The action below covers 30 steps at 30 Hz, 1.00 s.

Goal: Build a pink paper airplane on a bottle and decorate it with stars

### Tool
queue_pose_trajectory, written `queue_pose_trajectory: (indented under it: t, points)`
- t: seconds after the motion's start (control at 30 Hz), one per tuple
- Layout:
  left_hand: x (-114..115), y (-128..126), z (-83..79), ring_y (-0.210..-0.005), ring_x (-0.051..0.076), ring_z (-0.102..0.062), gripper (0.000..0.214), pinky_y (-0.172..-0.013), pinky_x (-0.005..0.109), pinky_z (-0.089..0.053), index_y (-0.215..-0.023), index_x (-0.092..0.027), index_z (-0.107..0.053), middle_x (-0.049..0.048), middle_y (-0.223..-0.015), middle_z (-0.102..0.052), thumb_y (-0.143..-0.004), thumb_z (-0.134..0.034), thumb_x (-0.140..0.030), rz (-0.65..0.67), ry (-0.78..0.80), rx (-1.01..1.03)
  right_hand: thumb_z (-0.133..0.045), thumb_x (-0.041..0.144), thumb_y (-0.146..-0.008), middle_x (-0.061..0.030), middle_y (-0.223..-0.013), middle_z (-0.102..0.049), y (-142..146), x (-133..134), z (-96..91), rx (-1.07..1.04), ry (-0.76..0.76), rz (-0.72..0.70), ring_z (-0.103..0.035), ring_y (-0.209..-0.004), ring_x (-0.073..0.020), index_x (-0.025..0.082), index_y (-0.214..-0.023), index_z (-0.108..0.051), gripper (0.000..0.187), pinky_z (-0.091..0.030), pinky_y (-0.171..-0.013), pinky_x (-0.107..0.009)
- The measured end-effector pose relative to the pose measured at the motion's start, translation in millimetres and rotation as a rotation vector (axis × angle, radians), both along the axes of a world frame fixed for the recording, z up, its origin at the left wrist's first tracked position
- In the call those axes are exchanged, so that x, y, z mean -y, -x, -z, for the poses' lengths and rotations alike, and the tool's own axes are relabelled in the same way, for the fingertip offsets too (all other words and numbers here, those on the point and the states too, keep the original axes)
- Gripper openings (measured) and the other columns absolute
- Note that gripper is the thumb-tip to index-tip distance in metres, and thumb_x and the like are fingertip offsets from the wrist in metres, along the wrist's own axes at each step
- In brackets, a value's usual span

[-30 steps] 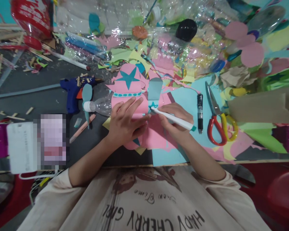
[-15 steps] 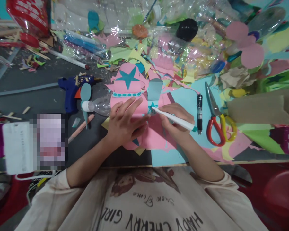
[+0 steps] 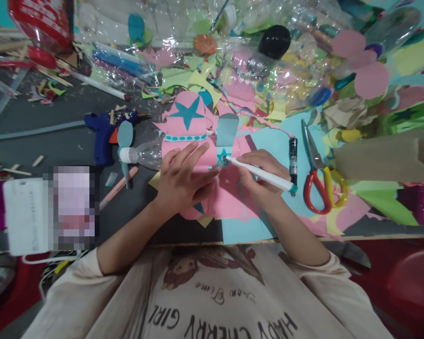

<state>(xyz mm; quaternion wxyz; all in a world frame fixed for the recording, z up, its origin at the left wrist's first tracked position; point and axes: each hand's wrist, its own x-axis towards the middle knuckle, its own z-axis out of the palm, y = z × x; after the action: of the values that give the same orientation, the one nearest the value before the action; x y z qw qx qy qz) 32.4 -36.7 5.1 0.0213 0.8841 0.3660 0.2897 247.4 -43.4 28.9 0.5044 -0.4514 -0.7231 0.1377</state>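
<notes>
A plastic bottle (image 3: pixel 146 155) wrapped in pink paper lies on its side, its white cap (image 3: pixel 127 155) to the left with teal paper blades around it. Pink wing-like paper with a teal star (image 3: pixel 187 113) sticks out on its far side. My left hand (image 3: pixel 180 181) rests on the wrap with fingers spread, pressing it from above. In my right hand (image 3: pixel 263 176) is a white marker (image 3: pixel 261 174) with a green end, gripped between fingers and thumb. Its tip meets a small teal star (image 3: pixel 224 156) drawn on the light blue band beside my left fingertips.
To the right lie a black pen (image 3: pixel 293 162) and scissors (image 3: pixel 316 174) on light blue paper (image 3: pixel 279 136). A blue glue gun (image 3: pixel 104 141) sits left. Paper scraps and clear plastic bottles pile up along the back. A phone (image 3: pixel 74 205) lies at the left front.
The marker's tip has shifted slightly right on the small star, and its rear end has swung outward over the black pen. My left hand stays on the bottle.
</notes>
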Motion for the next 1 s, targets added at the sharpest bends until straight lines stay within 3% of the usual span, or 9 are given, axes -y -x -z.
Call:
queue_pose_trajectory:
  t: [0.3,0.5,0.7,0.87,1.0]
  points:
    - [-1.0,-0.5,-0.2,-0.137,0.03,-0.053,0.038,-0.109,0.049,-0.039,-0.13,-0.043,-0.062,0.004,-0.146,-0.059,-0.092,-0.062,-0.037,-0.031,0.036,-0.054,-0.062,0.018,-0.093,0.0,-0.078,-0.077,3.0,-0.3,1.6,-0.002,-0.035,-0.013,-0.074,-0.071,-0.0175,0.027,-0.096,-0.068,0.011,-0.062,-0.065,-0.035]
    - [-2.0,-1.7,-1.0,-0.137,0.03,-0.053,0.035,-0.108,0.049,-0.038,-0.125,-0.041,-0.065,0.0048,-0.147,-0.058,-0.092,-0.063,-0.032,0.025,0.061,0.059,-0.06,0.017,-0.095,-0.0031,-0.084,-0.079,1.2,1.2,-0.4,0.014,0.023,0.003,-0.075,-0.077,-0.0203,0.029,-0.1,-0.068,0.016,-0.063,-0.067,-0.039]
    - [-1.5,-3.0,-3.3,-0.135,0.028,-0.055,0.029,-0.104,0.049,-0.041,-0.12,-0.04,-0.068,0.0042,-0.143,-0.062,-0.093,-0.058,-0.039,-0.061,0.019,-0.11,-0.062,0.02,-0.094,0.0009,-0.073,-0.076,4.2,0.3,0.5,-0.009,-0.046,0.002,-0.074,-0.067,-0.0182,0.027,-0.09,-0.067,0.01,-0.062,-0.062,-0.036]
    - [-2.0,-3.0,-2.6,-0.134,0.029,-0.055,0.027,-0.104,0.049,-0.041,-0.118,-0.041,-0.069,0.0045,-0.143,-0.061,-0.092,-0.06,-0.038,-0.03,0.027,-0.036,-0.059,0.024,-0.097,-0.002,-0.082,-0.079,2.4,0.4,0.1,0.034,0.011,0.036,-0.075,-0.074,-0.0198,0.03,-0.095,-0.069,0.012,-0.062,-0.064,-0.039]
    - [-2.5,-2.1,-1.5,-0.135,0.029,-0.055,0.03,-0.104,0.049,-0.041,-0.121,-0.043,-0.067,0.0038,-0.144,-0.06,-0.092,-0.061,-0.037,-0.029,0.026,-0.048,-0.06,0.023,-0.095,0.0002,-0.073,-0.077,3.6,0.3,1.5,-0.004,-0.021,0.014,-0.072,-0.066,-0.0189,0.029,-0.089,-0.068,0.012,-0.06,-0.061,-0.038]
